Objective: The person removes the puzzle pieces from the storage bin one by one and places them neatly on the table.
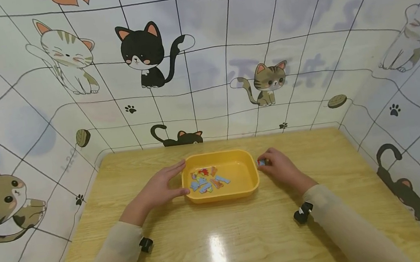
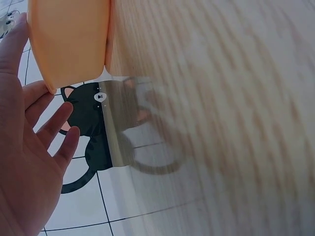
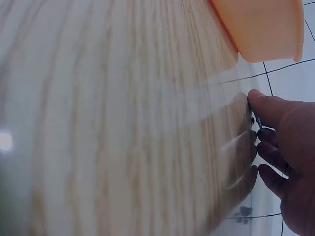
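A yellow plastic tray (image 1: 240,195) stands on the table, with several small flat pieces (image 1: 205,180) in light blue, orange, red and yellow in its left half. My left hand (image 1: 160,187) is at the tray's left end, thumb and fingers spread, fingertips right at the rim. In the left wrist view, its other fingers are loosely bent beside the tray. Beyond the right end, my right hand (image 1: 282,169) pinches a small blue and red piece (image 1: 262,162) between thumb and fingers, low over the table. From the right wrist camera, the thumb and fingertips mostly hide this piece.
The wooden table (image 1: 237,236) has a glossy top that reflects light near the front. Walls with a cat print (image 1: 212,83) close it in behind and on both sides. Black cameras are strapped at both wrists.
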`<state>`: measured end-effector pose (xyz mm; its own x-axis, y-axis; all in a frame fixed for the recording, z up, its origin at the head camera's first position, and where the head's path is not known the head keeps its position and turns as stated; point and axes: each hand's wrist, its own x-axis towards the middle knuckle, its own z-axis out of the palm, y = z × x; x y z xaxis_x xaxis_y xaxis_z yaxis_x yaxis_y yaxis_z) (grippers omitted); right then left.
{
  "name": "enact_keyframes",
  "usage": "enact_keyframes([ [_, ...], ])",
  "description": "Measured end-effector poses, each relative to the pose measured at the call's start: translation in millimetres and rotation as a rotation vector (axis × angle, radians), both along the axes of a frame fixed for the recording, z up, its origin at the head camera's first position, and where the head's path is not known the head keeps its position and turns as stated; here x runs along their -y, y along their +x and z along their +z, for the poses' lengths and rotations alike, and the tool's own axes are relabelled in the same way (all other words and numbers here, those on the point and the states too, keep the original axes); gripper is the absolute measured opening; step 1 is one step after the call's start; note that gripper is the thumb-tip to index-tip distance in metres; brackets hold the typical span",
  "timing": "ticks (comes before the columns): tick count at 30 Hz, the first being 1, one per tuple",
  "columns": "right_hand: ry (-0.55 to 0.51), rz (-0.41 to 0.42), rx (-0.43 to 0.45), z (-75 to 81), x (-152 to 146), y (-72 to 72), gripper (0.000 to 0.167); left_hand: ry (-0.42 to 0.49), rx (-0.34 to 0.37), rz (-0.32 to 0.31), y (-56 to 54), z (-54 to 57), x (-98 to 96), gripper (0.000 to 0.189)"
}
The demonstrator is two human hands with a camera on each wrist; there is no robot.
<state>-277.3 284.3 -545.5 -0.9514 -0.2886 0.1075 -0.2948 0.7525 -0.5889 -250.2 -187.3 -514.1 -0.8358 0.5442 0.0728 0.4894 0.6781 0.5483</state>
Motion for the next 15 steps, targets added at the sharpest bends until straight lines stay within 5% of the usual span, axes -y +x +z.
enact_keyframes([
  [8, -0.025, 0.004, -0.01, 0.4, -3, -6.7, 0.038, 0.025, -0.021, -0.011, -1.3, 4.6, 0.5, 0.097],
  [15, -0.054, -0.004, -0.033, 11.8, -2, 1.4, 0.044, 0.007, -0.014, -0.016, 0.1, 2.3, 0.8, 0.098],
])
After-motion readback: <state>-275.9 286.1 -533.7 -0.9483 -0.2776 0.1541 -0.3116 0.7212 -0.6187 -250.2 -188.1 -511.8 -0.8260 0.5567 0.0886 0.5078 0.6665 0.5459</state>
